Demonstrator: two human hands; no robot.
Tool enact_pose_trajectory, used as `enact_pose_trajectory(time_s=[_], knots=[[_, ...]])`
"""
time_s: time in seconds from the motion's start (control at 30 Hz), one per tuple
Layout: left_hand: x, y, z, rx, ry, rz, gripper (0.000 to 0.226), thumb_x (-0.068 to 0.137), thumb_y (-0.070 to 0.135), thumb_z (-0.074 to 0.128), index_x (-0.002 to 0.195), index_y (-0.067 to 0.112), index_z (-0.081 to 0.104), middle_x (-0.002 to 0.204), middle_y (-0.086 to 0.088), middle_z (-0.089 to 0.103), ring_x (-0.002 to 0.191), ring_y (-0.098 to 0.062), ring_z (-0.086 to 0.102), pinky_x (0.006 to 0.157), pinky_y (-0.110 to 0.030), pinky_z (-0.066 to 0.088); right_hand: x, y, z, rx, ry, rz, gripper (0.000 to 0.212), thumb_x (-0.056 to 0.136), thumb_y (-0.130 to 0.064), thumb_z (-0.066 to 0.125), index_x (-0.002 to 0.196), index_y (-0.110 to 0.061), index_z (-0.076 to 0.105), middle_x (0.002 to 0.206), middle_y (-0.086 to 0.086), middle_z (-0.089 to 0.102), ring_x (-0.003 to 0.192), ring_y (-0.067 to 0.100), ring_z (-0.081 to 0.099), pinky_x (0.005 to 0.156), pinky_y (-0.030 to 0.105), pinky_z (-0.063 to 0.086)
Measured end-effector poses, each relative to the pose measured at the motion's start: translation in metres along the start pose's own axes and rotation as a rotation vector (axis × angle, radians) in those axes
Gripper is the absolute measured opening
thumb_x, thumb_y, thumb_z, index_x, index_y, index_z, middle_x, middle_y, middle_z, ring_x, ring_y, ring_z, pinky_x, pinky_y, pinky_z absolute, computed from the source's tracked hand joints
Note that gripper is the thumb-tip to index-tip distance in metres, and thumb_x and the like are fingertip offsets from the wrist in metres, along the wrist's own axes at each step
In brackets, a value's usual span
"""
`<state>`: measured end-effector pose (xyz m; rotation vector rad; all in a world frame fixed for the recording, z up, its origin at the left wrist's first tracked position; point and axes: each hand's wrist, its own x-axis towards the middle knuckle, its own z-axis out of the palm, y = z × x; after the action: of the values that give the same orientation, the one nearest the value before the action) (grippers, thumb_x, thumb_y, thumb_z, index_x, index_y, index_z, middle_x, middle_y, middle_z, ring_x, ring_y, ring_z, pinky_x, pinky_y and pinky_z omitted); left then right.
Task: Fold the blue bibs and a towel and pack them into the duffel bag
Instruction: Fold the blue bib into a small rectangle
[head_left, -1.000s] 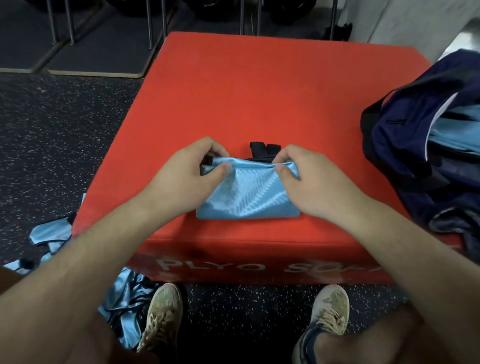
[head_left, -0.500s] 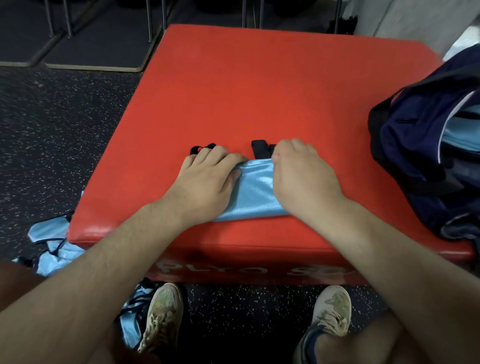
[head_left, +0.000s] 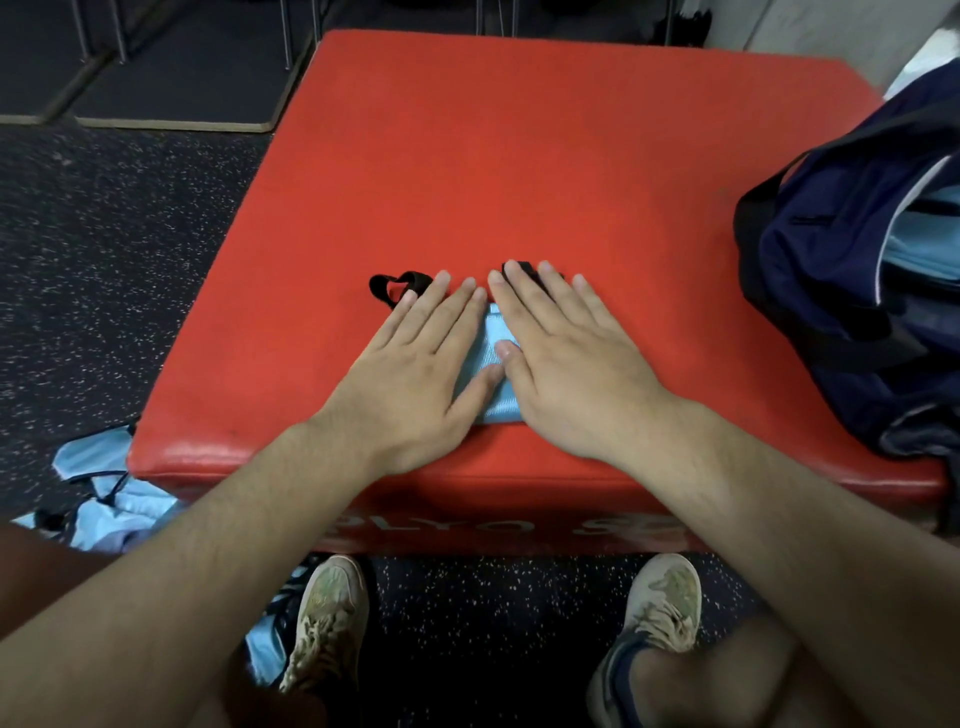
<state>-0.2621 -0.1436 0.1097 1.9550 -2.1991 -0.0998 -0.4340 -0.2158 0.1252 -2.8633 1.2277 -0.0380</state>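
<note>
Pressure is being applied to a folded blue bib (head_left: 493, 358), which lies near the front edge of the red plyo box (head_left: 519, 171). It is flattened under the left hand (head_left: 415, 374) and the right hand (head_left: 566, 369), both laid palm-down with fingers straight and slightly spread; nothing is gripped. Only a narrow strip of the bib is seen between the hands, and black strap loops (head_left: 397, 288) are seen protruding beyond the fingertips. The fold of this bib is judged to be nearly complete, with the crease being set. Next, the bundle would need to be pinched at both ends without loosening it and carried right to the open navy duffel bag (head_left: 852, 291), where light blue fabric is already visible. More bibs (head_left: 104, 493) are left on the floor at the left.
</note>
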Motion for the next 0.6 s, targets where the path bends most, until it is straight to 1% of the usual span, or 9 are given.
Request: enact_pose_trajectory(time_s=[0.07,0.13,0.23,0.3,0.37,0.43,0.5,0.53,0.6], knots=[[0.002,-0.008,0.0,-0.047,-0.02,-0.009,0.074,0.098,0.058,0.011,0.159,0.017,0.005,0.166,0.007,0.002,0.151,-0.005,-0.011,0.124,-0.031,-0.005,-0.002,0.005,0.0,0.033,-0.037,-0.023,0.062,0.105,-0.047,0.011,0.161,-0.022,-0.003,0.168,-0.004,-0.004,0.154,0.015,-0.006,0.126,0.039,-0.003],[0.004,-0.012,-0.002,-0.099,-0.054,-0.01,0.074,0.095,0.057,0.008,0.159,0.02,0.0,0.166,0.01,-0.002,0.149,-0.001,-0.014,0.123,-0.028,-0.008,-0.003,0.013,-0.002,0.104,-0.128,-0.019,0.066,0.104,-0.055,0.01,0.16,-0.025,-0.008,0.167,-0.007,-0.01,0.153,0.009,-0.011,0.126,0.037,-0.002],[0.004,-0.013,-0.005,-0.089,-0.099,-0.006,0.078,0.093,0.063,0.006,0.159,0.021,-0.003,0.166,0.011,-0.007,0.148,0.0,-0.017,0.123,-0.03,-0.009,-0.006,0.019,-0.01,0.083,-0.143,-0.075,0.077,0.099,-0.066,0.008,0.16,-0.022,-0.008,0.167,-0.006,-0.013,0.152,0.008,-0.014,0.125,0.037,-0.002],[0.004,-0.011,-0.011,-0.057,-0.061,0.035,0.082,0.092,0.067,0.01,0.159,0.021,-0.003,0.166,0.009,-0.007,0.149,-0.003,-0.016,0.124,-0.036,-0.006,-0.009,0.02,-0.023,0.081,-0.184,-0.127,0.091,0.09,-0.08,0.014,0.16,-0.026,-0.009,0.167,-0.009,-0.014,0.152,0.007,-0.015,0.125,0.037,-0.005],[0.003,-0.009,-0.02,-0.098,-0.026,0.075,0.084,0.091,0.067,0.019,0.159,0.024,-0.003,0.166,0.011,-0.005,0.149,-0.002,-0.015,0.124,-0.039,-0.005,-0.012,0.021,-0.035,0.078,-0.265,-0.159,0.105,0.08,-0.088,0.028,0.159,-0.03,-0.012,0.165,-0.014,-0.016,0.151,0.005,-0.015,0.125,0.036,-0.005],[0.002,-0.011,-0.025,-0.125,-0.063,0.109,0.089,0.088,0.072,0.022,0.159,0.024,-0.002,0.165,0.013,-0.005,0.149,0.0,-0.015,0.124,-0.036,-0.007,-0.01,0.021,-0.038,0.056,-0.266,-0.18,0.11,0.079,-0.086,0.041,0.16,-0.03,-0.008,0.166,-0.013,-0.01,0.152,0.007,-0.008,0.125,0.036,0.003],[0.001,-0.014,-0.024,-0.057,-0.125,0.134,0.099,0.083,0.081,0.02,0.159,0.022,-0.001,0.165,0.012,0.001,0.15,-0.001,-0.01,0.124,-0.035,-0.006,-0.006,0.019,-0.034,0.048,-0.211,-0.193,0.108,0.08,-0.081,0.048,0.161,-0.026,0.002,0.167,-0.012,0.003,0.151,0.01,0.004,0.122,0.039,0.018],[0.001,-0.015,-0.021,-0.015,-0.131,0.142,0.102,0.081,0.084,0.019,0.159,0.021,0.001,0.165,0.01,0.006,0.151,-0.004,-0.005,0.124,-0.034,-0.005,-0.004,0.018,-0.033,0.043,-0.192,-0.191,0.107,0.08,-0.08,0.05,0.16,-0.025,0.007,0.164,-0.012,0.011,0.149,0.011,0.011,0.118,0.04,0.025],[0.002,-0.017,-0.018,0.014,-0.112,0.128,0.102,0.08,0.084,0.021,0.159,0.019,0.01,0.159,0.007,0.02,0.148,-0.01,0.011,0.121,-0.031,-0.001,0.0,0.016,-0.032,0.02,-0.166,-0.175,0.102,0.079,-0.078,0.053,0.158,-0.024,0.017,0.154,-0.012,0.028,0.14,0.014,0.025,0.109,0.04,0.035]])
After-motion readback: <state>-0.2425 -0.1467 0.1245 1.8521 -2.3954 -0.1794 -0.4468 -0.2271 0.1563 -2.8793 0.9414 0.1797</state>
